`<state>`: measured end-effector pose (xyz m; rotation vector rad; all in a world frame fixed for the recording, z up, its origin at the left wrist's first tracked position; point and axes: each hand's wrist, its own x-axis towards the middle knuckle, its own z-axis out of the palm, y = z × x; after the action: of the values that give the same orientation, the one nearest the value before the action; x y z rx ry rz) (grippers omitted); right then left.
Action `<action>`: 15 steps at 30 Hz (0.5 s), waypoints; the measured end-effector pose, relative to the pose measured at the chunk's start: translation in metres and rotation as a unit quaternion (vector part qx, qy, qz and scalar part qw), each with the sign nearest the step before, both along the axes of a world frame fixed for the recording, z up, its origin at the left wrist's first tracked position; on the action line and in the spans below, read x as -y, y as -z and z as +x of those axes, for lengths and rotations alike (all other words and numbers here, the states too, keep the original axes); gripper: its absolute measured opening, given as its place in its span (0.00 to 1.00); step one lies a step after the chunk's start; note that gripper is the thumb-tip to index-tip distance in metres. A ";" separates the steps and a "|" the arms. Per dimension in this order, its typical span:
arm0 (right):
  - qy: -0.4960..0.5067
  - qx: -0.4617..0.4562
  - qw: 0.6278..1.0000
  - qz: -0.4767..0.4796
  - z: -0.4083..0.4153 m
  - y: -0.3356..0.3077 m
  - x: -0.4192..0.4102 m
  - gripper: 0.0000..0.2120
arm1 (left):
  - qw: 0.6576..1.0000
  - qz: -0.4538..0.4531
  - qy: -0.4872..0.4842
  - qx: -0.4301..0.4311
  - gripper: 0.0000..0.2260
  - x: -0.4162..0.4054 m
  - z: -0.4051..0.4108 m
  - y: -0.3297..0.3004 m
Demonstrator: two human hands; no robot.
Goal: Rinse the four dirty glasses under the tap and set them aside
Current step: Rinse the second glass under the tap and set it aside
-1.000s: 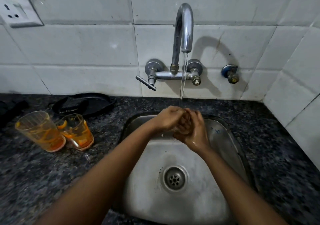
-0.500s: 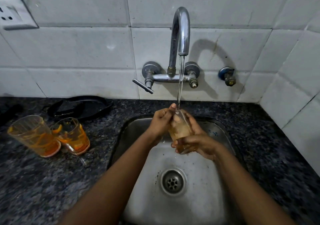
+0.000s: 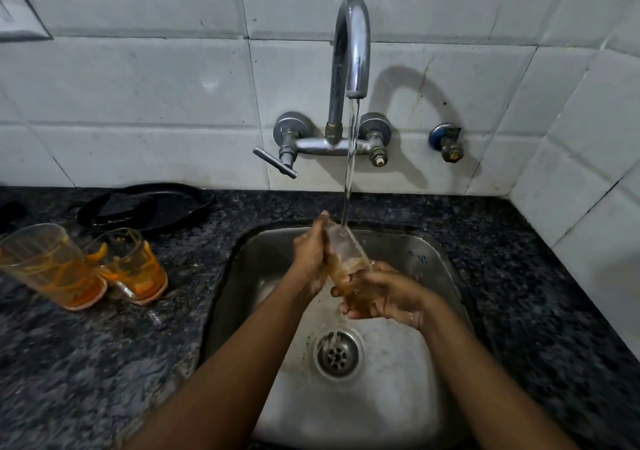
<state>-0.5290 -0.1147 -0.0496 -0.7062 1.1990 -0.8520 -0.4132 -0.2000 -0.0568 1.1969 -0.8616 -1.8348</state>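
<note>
We've tipped the glass [image 3: 347, 253] up under the tap [image 3: 350, 51] since a sec ago, both hands, left [image 3: 311, 255] & right [image 3: 384, 293], wrapped round it over the sink [image 3: 433, 262], brownish water now draining, so rinse is underway w/ two dirty glasses [image 3: 83, 266] waiting.

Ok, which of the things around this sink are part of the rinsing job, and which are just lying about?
Part of the job:
glass under the stream, held by left hand and right hand
two orange-stained glasses
tap
sink

Lying about:
black tray
wall socket
</note>
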 end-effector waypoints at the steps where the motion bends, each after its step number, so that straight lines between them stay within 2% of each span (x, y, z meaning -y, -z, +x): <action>1: -0.015 -0.016 1.000 0.012 -0.001 -0.003 0.001 0.10 | 1.000 0.019 0.008 -0.017 0.16 0.001 0.002 0.004; 2: -0.027 -0.060 0.997 0.027 -0.003 -0.007 0.006 0.09 | 0.999 0.035 0.019 -0.024 0.16 0.002 0.003 0.007; 3: -0.041 -0.130 0.990 0.045 -0.003 -0.009 0.012 0.13 | 0.998 0.050 0.038 -0.010 0.17 0.003 0.003 0.008; 4: -0.058 -0.227 0.971 0.054 -0.003 -0.012 0.018 0.19 | 0.996 0.068 0.058 0.014 0.18 0.003 0.003 0.009; 5: -0.086 -0.350 0.932 0.044 -0.003 -0.017 0.022 0.21 | 0.992 0.083 0.078 0.048 0.19 0.003 0.005 0.010; 6: -0.127 -0.488 0.863 0.014 -0.002 -0.022 0.025 0.22 | 0.988 0.094 0.096 0.080 0.20 0.001 0.006 0.010; 7: -0.170 -0.606 0.777 -0.022 0.000 -0.027 0.026 0.24 | 0.983 0.092 0.115 0.108 0.21 -0.002 0.008 0.009; 8: -0.206 -0.676 0.706 -0.046 0.002 -0.032 0.026 0.25 | 0.980 0.085 0.131 0.122 0.22 -0.002 0.008 0.010; 9: -0.230 -0.707 0.666 -0.060 0.004 -0.038 0.024 0.27 | 0.978 0.079 0.139 0.132 0.22 -0.002 0.009 0.010; 10: -0.240 -0.719 0.649 -0.064 0.004 -0.042 0.024 0.27 | 0.978 0.079 0.140 0.132 0.22 -0.001 0.009 0.010; 13: -0.246 -0.742 0.618 -0.084 0.001 -0.045 0.024 0.25 | 0.977 0.068 0.161 0.125 0.23 0.003 0.012 -0.001; 15: -0.232 -0.747 0.616 -0.097 -0.005 -0.038 0.028 0.27 | 0.984 0.007 0.144 0.100 0.19 0.010 0.013 -0.017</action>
<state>-0.5340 -0.1423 -0.0112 -2.0000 2.1877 0.3225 -0.3998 -0.2102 -0.0394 1.3386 -1.1900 -1.9709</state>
